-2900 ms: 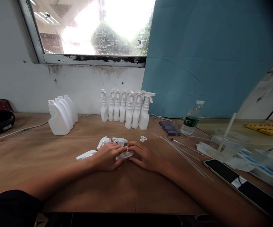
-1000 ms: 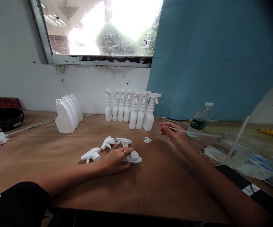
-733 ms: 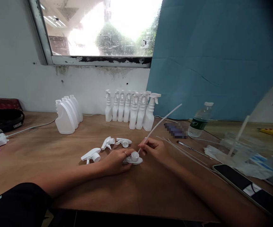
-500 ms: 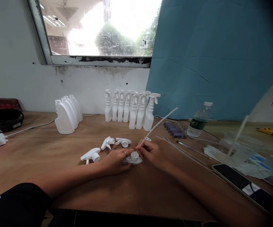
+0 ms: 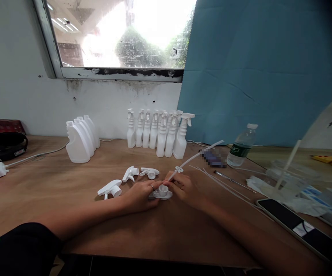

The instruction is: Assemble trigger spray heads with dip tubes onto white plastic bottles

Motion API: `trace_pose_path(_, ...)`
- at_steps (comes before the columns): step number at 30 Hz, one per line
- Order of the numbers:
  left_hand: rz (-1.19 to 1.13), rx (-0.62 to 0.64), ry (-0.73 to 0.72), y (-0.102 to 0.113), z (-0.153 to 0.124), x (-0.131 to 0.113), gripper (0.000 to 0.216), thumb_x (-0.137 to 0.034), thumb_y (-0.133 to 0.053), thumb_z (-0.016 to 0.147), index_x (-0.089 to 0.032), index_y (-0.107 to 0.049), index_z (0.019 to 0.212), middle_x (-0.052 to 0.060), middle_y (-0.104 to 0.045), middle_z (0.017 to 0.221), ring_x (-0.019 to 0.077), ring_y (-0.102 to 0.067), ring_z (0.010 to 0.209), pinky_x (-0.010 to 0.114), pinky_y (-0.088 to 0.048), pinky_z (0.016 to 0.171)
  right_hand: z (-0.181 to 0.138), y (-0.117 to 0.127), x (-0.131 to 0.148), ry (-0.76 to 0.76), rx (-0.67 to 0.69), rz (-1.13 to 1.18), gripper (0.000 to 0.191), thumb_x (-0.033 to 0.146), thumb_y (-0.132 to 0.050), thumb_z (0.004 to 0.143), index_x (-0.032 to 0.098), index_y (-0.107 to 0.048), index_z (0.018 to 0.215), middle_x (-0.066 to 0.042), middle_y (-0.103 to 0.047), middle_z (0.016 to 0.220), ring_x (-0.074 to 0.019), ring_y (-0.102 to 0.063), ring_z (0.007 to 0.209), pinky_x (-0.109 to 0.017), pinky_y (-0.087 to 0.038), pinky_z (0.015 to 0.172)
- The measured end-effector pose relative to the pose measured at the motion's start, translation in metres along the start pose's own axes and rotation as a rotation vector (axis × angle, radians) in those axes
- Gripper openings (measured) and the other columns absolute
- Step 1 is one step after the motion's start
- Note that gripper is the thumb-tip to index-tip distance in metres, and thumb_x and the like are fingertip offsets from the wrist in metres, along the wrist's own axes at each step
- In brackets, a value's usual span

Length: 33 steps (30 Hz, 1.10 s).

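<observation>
A brown counter (image 5: 154, 234) spans the view, with a blue sheet (image 5: 246, 65) hanging behind its right part and a window (image 5: 120, 38) above. Against the wall, a cluster of white spray bottles (image 5: 162, 138) stands upright, heads fitted; well to their left, a row of open-necked bottles (image 5: 79, 143) stands too. A clear water bottle (image 5: 241, 147) is right of the cluster. At the middle of the counter, the left hand (image 5: 141, 194) has its grip around a white spray head (image 5: 166, 194) lying with its round collar facing up. The right hand (image 5: 187, 188), just beside it, pinches a slanting white tube (image 5: 187, 161) in its grip; fingers hide the tube's lower end, so whether it is inside the spray head cannot be told. Three loose spray heads (image 5: 110, 189) lie beyond the left hand. Small white rings (image 5: 179, 169) sit just past the right hand.
</observation>
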<state>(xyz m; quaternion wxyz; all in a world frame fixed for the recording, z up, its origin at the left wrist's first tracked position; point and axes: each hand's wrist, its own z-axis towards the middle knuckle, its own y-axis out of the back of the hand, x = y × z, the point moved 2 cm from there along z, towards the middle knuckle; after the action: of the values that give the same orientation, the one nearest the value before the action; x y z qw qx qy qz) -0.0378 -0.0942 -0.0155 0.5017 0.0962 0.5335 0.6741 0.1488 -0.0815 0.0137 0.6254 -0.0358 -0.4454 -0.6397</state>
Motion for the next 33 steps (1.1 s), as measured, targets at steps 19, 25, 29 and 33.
trace_pose_path(19, 0.022, 0.019, 0.021, -0.003, -0.001, 0.002, 0.061, -0.021, -0.058, 0.079, -0.022, -0.044, 0.138, 0.008, -0.062, 0.11, 0.0219, -0.06, 0.096, 0.033, -0.05, 0.085, -0.002, -0.005, -0.009, -0.098, 0.001, -0.188, 0.032, 0.036, -0.047, 0.093, 0.021, -0.041, 0.065, 0.003, -0.044, 0.058, -0.0124, -0.04, 0.054, -0.026, -0.032, 0.051)
trace_pose_path(25, -0.099, 0.013, 0.029, -0.001, -0.002, -0.004, 0.052, -0.015, -0.057, 0.078, -0.025, -0.052, 0.128, 0.004, -0.062, 0.113, 0.0189, -0.06, 0.099, 0.029, -0.049, 0.087, -0.008, -0.006, -0.013, -0.186, -0.029, 0.043, 0.034, 0.045, -0.05, 0.093, 0.019, -0.05, 0.069, 0.002, -0.052, 0.06, -0.0128, -0.048, 0.054, -0.025, -0.037, 0.051)
trace_pose_path(29, -0.096, 0.007, 0.035, -0.002, -0.002, -0.004, 0.054, -0.016, -0.06, 0.076, -0.026, -0.052, 0.128, 0.003, -0.062, 0.116, 0.0198, -0.061, 0.1, 0.03, -0.05, 0.087, -0.006, -0.007, -0.009, -0.144, -0.031, 0.037, 0.036, 0.047, -0.051, 0.092, 0.019, -0.052, 0.07, 0.001, -0.051, 0.063, -0.0132, -0.047, 0.058, -0.026, -0.037, 0.053)
trace_pose_path(33, -0.09, 0.021, 0.035, -0.002, -0.002, -0.004, 0.052, -0.016, -0.06, 0.078, -0.025, -0.052, 0.128, 0.004, -0.061, 0.116, 0.0196, -0.06, 0.1, 0.03, -0.05, 0.087, -0.006, -0.011, -0.012, -0.172, -0.029, 0.077, 0.038, 0.05, -0.049, 0.092, 0.021, -0.044, 0.07, 0.002, -0.049, 0.063, -0.0128, -0.044, 0.056, -0.026, -0.036, 0.051)
